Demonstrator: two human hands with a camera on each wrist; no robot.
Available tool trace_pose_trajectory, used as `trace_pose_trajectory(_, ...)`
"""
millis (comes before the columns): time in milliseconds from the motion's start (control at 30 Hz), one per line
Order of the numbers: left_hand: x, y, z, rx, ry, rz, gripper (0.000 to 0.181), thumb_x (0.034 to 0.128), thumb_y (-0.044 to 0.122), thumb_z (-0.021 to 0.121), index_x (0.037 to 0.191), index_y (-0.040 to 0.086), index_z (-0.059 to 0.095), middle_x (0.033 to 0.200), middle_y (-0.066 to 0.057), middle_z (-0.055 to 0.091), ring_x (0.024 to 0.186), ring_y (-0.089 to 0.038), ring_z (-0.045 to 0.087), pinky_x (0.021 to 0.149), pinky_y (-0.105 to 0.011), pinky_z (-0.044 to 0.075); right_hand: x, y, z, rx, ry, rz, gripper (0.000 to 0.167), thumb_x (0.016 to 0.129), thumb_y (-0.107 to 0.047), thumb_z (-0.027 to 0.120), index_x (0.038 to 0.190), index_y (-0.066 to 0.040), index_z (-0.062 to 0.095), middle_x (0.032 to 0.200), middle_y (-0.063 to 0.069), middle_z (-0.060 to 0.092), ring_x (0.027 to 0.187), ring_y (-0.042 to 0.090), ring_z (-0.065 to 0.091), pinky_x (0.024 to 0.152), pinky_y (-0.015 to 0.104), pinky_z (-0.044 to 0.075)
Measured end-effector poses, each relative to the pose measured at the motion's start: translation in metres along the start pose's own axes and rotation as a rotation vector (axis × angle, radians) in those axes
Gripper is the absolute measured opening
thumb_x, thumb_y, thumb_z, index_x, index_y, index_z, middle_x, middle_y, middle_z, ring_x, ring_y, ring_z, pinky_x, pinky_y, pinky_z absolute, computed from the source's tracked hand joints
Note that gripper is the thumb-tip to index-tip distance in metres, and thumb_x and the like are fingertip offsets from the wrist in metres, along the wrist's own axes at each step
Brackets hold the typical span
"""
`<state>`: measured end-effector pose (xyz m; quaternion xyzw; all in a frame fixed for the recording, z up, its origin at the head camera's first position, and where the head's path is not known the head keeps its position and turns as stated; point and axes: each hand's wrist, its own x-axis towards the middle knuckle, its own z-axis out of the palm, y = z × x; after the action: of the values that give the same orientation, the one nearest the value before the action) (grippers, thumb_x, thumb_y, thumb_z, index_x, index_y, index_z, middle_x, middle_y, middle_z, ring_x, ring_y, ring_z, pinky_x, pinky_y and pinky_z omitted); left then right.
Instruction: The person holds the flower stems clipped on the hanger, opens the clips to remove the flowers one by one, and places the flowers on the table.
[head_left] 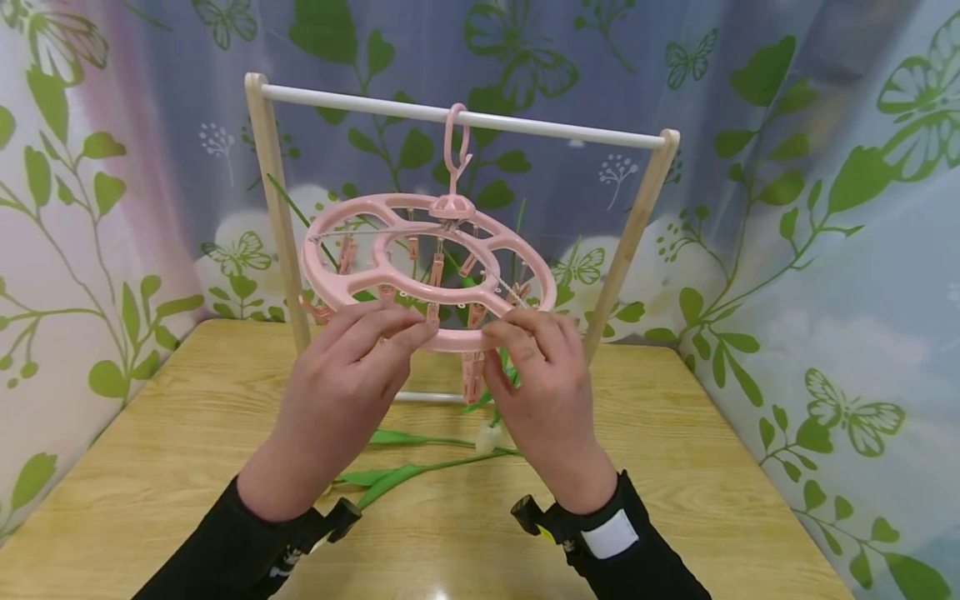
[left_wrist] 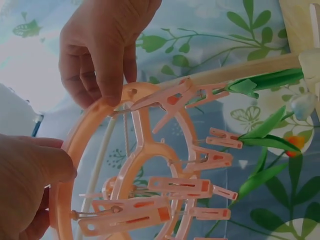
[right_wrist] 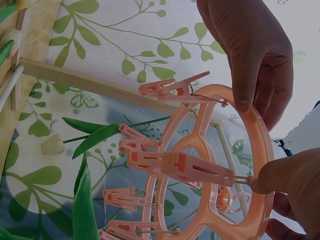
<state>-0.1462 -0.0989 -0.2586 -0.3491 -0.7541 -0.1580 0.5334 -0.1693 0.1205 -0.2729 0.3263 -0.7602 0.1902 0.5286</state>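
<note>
Pinching the near rim of a pink ring hanger (head_left: pixel 442 293) with both hands, pretty much dead centre of the head view. I've got the left hand (head_left: pixel 348 392) on it just left of centre and the right hand (head_left: pixel 547 392) just right of that, thumb and fingers (head_left: pixel 390 321) nipping the ring on each side with a bit of bare rim between them. The hanger's hook (head_left: pixel 448 146) loops over a white rod (head_left: pixel 555 127) across the upper part of the frame, and that rod runs between two wooden posts (head_left: pixel 633 242). Pink pegs (head_left: pixel 471 379) dangle all round the ring, one of them between my hands. Wrist cams show those way better, btw. In the left wrist view, green leaves (left_wrist: pixel 270 77) and an orange flower (left_wrist: pixel 292 146) sit near the pegs over on the right, but I can't tell which stems are actually clipped. Lower middle of the head view, a pale flower (head_left: pixel 489 437) shows against the table (head_left: pixel 675 500). Leaf-print curtain (head_left: pixel 825 333) behind everything.
</note>
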Motion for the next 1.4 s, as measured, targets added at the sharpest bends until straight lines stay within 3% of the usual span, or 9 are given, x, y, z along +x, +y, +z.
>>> trace_pose_trajectory(500, 0.0007, -0.0019, -0.0028, -0.005, 0.014, -0.028, 0.028, 0.0882, -0.006, 0.064, 0.113, 0.003, 0.073, 0.109, -0.014, 0.071, 0.111, -0.035, 0.063, 0.102, -0.043, 0.048, 0.0014, 0.0088, 0.0036, -0.002, -0.002, 0.021, 0.020, 0.085, -0.004, 0.075, 0.104, -0.004, 0.071, 0.109, 0.013, 0.065, 0.099, 0.033, 0.055, 0.088, 0.042, 0.047)
trace_pose_trajectory(900, 0.0019, 0.0020, 0.0033, -0.028, 0.014, 0.007, 0.028, 0.0861, -0.008, 0.067, 0.112, 0.001, 0.072, 0.109, -0.013, 0.071, 0.107, -0.032, 0.063, 0.099, -0.042, 0.050, -0.0010, 0.0022, 0.0019, -0.015, 0.018, 0.002, 0.021, 0.085, -0.005, 0.075, 0.105, -0.005, 0.071, 0.107, 0.013, 0.065, 0.098, 0.033, 0.057, 0.089, 0.042, 0.049)
trace_pose_trajectory(1200, -0.0025, -0.0013, -0.0005, -0.059, 0.016, -0.044, 0.030, 0.0839, -0.010, 0.069, 0.112, 0.002, 0.072, 0.109, -0.013, 0.070, 0.107, -0.034, 0.062, 0.098, -0.043, 0.050, -0.0007, 0.0063, 0.0039, -0.013, 0.038, 0.014, 0.021, 0.084, -0.003, 0.076, 0.104, -0.005, 0.071, 0.109, 0.014, 0.066, 0.099, 0.032, 0.058, 0.086, 0.041, 0.049)
trace_pose_trajectory(1400, -0.0013, -0.0024, -0.0009, -0.042, 0.014, -0.036, 0.026, 0.0869, -0.007, 0.065, 0.110, 0.002, 0.072, 0.109, -0.012, 0.070, 0.107, -0.032, 0.062, 0.098, -0.041, 0.050, -0.0004, 0.0067, 0.0048, -0.019, 0.059, -0.006, 0.020, 0.083, -0.002, 0.076, 0.103, -0.004, 0.071, 0.106, 0.013, 0.066, 0.095, 0.031, 0.056, 0.082, 0.041, 0.049)
